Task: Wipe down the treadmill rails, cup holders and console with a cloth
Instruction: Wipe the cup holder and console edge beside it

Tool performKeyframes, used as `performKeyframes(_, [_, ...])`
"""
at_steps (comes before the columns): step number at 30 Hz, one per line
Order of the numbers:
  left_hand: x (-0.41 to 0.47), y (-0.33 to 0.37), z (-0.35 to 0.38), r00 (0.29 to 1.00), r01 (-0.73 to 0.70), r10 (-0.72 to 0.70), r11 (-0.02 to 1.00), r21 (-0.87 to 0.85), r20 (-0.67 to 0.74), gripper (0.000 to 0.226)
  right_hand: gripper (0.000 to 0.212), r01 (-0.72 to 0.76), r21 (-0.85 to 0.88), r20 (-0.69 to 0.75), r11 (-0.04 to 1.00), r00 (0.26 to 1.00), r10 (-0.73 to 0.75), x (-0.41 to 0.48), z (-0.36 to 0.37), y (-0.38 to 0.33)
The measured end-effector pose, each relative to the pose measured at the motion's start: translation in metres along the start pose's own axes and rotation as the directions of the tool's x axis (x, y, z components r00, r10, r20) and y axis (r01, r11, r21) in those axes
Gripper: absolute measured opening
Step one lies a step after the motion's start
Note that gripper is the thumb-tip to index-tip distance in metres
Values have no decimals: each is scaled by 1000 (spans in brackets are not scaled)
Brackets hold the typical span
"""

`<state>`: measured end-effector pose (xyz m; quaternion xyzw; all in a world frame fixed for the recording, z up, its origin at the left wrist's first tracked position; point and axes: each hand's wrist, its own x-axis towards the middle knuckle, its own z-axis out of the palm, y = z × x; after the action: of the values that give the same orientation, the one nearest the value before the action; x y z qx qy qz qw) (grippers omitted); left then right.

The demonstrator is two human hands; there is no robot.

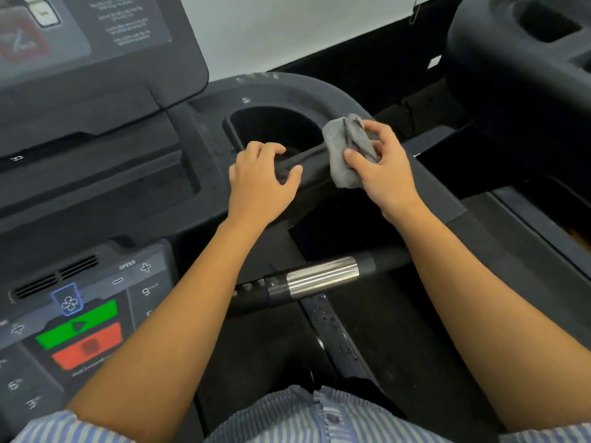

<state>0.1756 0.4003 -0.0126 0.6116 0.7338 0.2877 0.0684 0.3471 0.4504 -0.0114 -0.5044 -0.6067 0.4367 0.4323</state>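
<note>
A crumpled grey cloth (347, 148) lies against the black right rail (313, 169) just beside the round cup holder (271, 126). My right hand (383, 167) pinches the cloth between thumb and fingers. My left hand (262, 177) grips the same rail a little to the left, its fingers curled over the top at the cup holder's near rim. The console (96, 148) with its dark screen (86, 33) fills the left side. The control panel (83, 318) with green and red buttons sits at lower left.
A chrome-sleeved grip bar (319, 276) crosses below my forearms. A shallow tray (105, 187) lies left of the cup holder. Another treadmill's black console (527, 52) stands at upper right, a white wall (303, 27) behind. My striped shirt (287, 417) shows at the bottom.
</note>
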Motion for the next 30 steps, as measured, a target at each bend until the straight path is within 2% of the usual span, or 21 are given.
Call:
performKeyframes(3, [5,-9,-6,998,-38,30,989,141,60,56,37,56,-105,-42,993,997,-61,13,-3,-10])
performKeyframes(6, [11,-18,-15,995,-24,1,971,236,96,67,40,140,-245,48,959,990,-132,22,4,-16])
performKeyframes(9, [12,-28,-24,996,74,-83,973,217,33,59,41,250,-501,209,829,964,-165,17,27,1])
performKeyframes(11, [11,-36,-26,993,121,-118,972,200,-29,47,41,260,-640,203,723,965,-168,6,43,12])
performKeyframes(14, [10,-49,-25,979,189,-170,963,193,-110,37,38,318,-649,152,692,944,-292,-7,65,13])
performKeyframes(19, [12,-58,-22,953,254,-219,954,157,-211,31,32,489,-654,310,577,869,-385,-26,99,7])
performKeyframes(23, [12,-61,-22,947,275,-243,952,138,-210,30,31,574,-669,347,472,803,-485,-16,89,11])
performKeyframes(26, [11,-62,-21,944,284,-253,950,131,-212,30,31,581,-622,364,526,808,-463,-9,85,12])
performKeyframes(30, [10,-60,-20,946,279,-252,953,118,-203,31,35,593,-547,454,592,803,-385,-4,103,3])
